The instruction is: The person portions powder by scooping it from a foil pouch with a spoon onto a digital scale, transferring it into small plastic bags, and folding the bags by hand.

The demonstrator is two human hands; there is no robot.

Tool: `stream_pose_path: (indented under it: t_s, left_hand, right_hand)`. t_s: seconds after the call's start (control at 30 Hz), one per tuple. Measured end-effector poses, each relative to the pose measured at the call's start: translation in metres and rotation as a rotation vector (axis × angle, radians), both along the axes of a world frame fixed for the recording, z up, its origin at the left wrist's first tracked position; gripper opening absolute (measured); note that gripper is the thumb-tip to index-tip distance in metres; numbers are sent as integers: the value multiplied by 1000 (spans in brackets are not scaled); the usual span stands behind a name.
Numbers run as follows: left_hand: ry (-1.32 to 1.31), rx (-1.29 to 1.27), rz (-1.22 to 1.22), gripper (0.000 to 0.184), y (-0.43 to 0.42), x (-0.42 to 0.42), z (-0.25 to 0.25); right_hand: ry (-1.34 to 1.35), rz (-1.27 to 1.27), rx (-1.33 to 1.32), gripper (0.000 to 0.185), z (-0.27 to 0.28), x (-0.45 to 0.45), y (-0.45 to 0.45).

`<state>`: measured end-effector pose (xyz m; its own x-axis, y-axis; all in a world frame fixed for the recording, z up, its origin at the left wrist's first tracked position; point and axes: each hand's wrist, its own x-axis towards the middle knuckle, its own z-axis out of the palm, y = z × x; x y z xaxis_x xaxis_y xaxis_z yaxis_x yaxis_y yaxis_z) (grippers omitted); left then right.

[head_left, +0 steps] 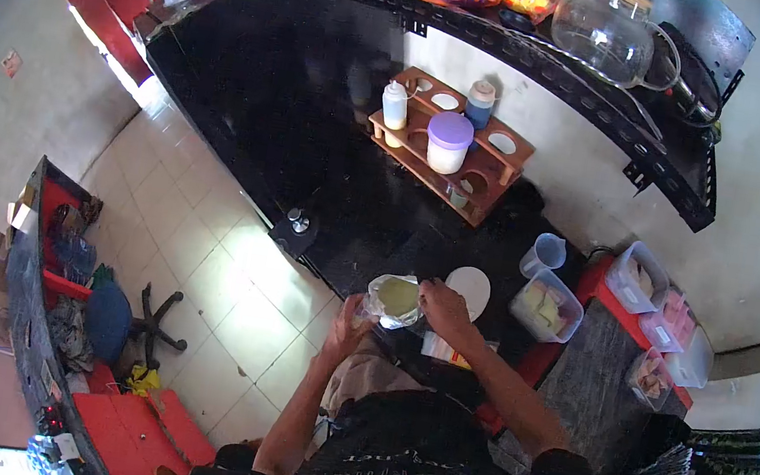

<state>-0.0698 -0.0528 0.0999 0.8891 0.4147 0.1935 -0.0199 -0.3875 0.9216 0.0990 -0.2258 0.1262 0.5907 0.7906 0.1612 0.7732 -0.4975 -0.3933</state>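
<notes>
A silvery foil package is between my two hands in front of my body, its opening facing up and pale yellow-green contents showing inside. My left hand is closed around its left side. On the right rim, the fingers of my right hand pinch the foil edge. Whether the foil is a pouch or lines a container, I cannot tell. A white round disc lies on the black counter just beyond my right hand. Below my right forearm is a flat, colourful packet, partly hidden.
A wooden rack on the counter carries bottles and a purple-lidded jar. A metal tamper stands by the edge. To the right are a clear cup and plastic tubs. Overhead, a shelf bears a glass teapot.
</notes>
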Motion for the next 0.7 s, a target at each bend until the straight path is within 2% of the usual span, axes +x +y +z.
stream_pose_path:
  t_s: [0.13, 0.2, 0.3, 0.43, 0.6, 0.7]
  left_hand:
    - [-45, 56, 9, 44, -5, -3, 2]
    - [-7, 123, 57, 42, -7, -4, 1]
    - [-6, 182, 76, 40, -6, -1, -4]
    - [-84, 152, 70, 41, -15, -1, -1]
    - [-51, 135, 88, 41, -18, -4, 2]
    - [-25, 175, 82, 42, -15, -5, -5]
  right_hand:
    - [-104, 41, -73, 18, -4, 1, 9]
    - [-198, 0, -208, 18, 9, -4, 14]
    - [-146, -29, -243, 19, 29, -10, 18]
    - [-188, 34, -68, 19, 9, -6, 19]
    - [-43, 89, -196, 15, 2, -2, 26]
    - [73, 52, -103, 14, -17, 0, 30]
